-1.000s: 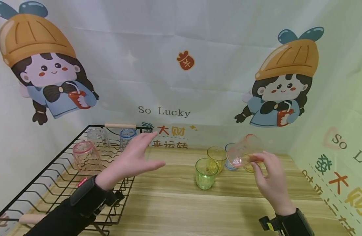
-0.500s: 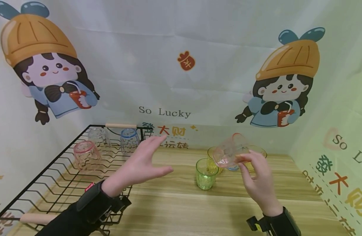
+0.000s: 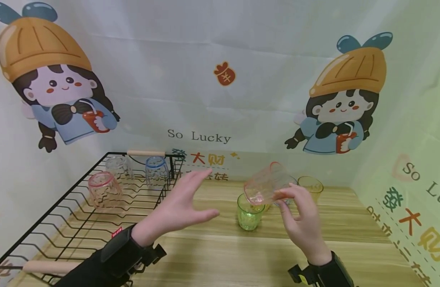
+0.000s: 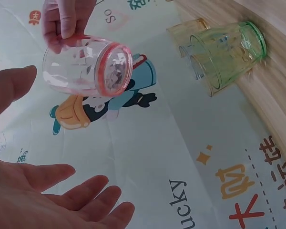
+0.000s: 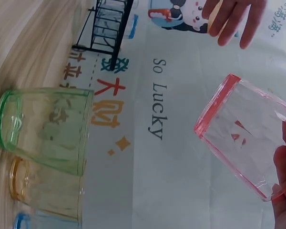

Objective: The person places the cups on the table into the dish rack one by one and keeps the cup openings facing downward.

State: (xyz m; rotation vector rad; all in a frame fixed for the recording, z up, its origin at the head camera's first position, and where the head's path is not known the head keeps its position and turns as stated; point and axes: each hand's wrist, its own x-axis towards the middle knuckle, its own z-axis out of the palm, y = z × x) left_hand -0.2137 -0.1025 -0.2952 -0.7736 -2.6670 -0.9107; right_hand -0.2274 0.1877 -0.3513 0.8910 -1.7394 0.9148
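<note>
My right hand (image 3: pixel 300 219) pinches a clear pink-tinted glass (image 3: pixel 264 185) near its rim and holds it tilted in the air, the thick pink base toward the left hand. My left hand (image 3: pixel 177 207) is held up with fingers spread and thumb apart, touching nothing, to the left of that glass. Below the pink glass a green glass (image 3: pixel 249 217) stands upright on the table. Yellow (image 5: pixel 47 191) and blue glasses (image 5: pixel 23 220) line up behind the green one in the right wrist view. Another yellow glass (image 3: pixel 311 186) stands farther right.
On the left a black wire rack (image 3: pixel 62 249) with wooden handles holds upside-down glasses: a pink one (image 3: pixel 104 190), a clear one (image 3: pixel 119 171) and a blue-rimmed one (image 3: pixel 156 173). A printed cloth (image 3: pixel 263 99) hangs behind the wooden table (image 3: pixel 220 259).
My right hand has carried the pink glass leftward, over the green and yellow glasses. My left hand has shifted right toward it, still spread.
</note>
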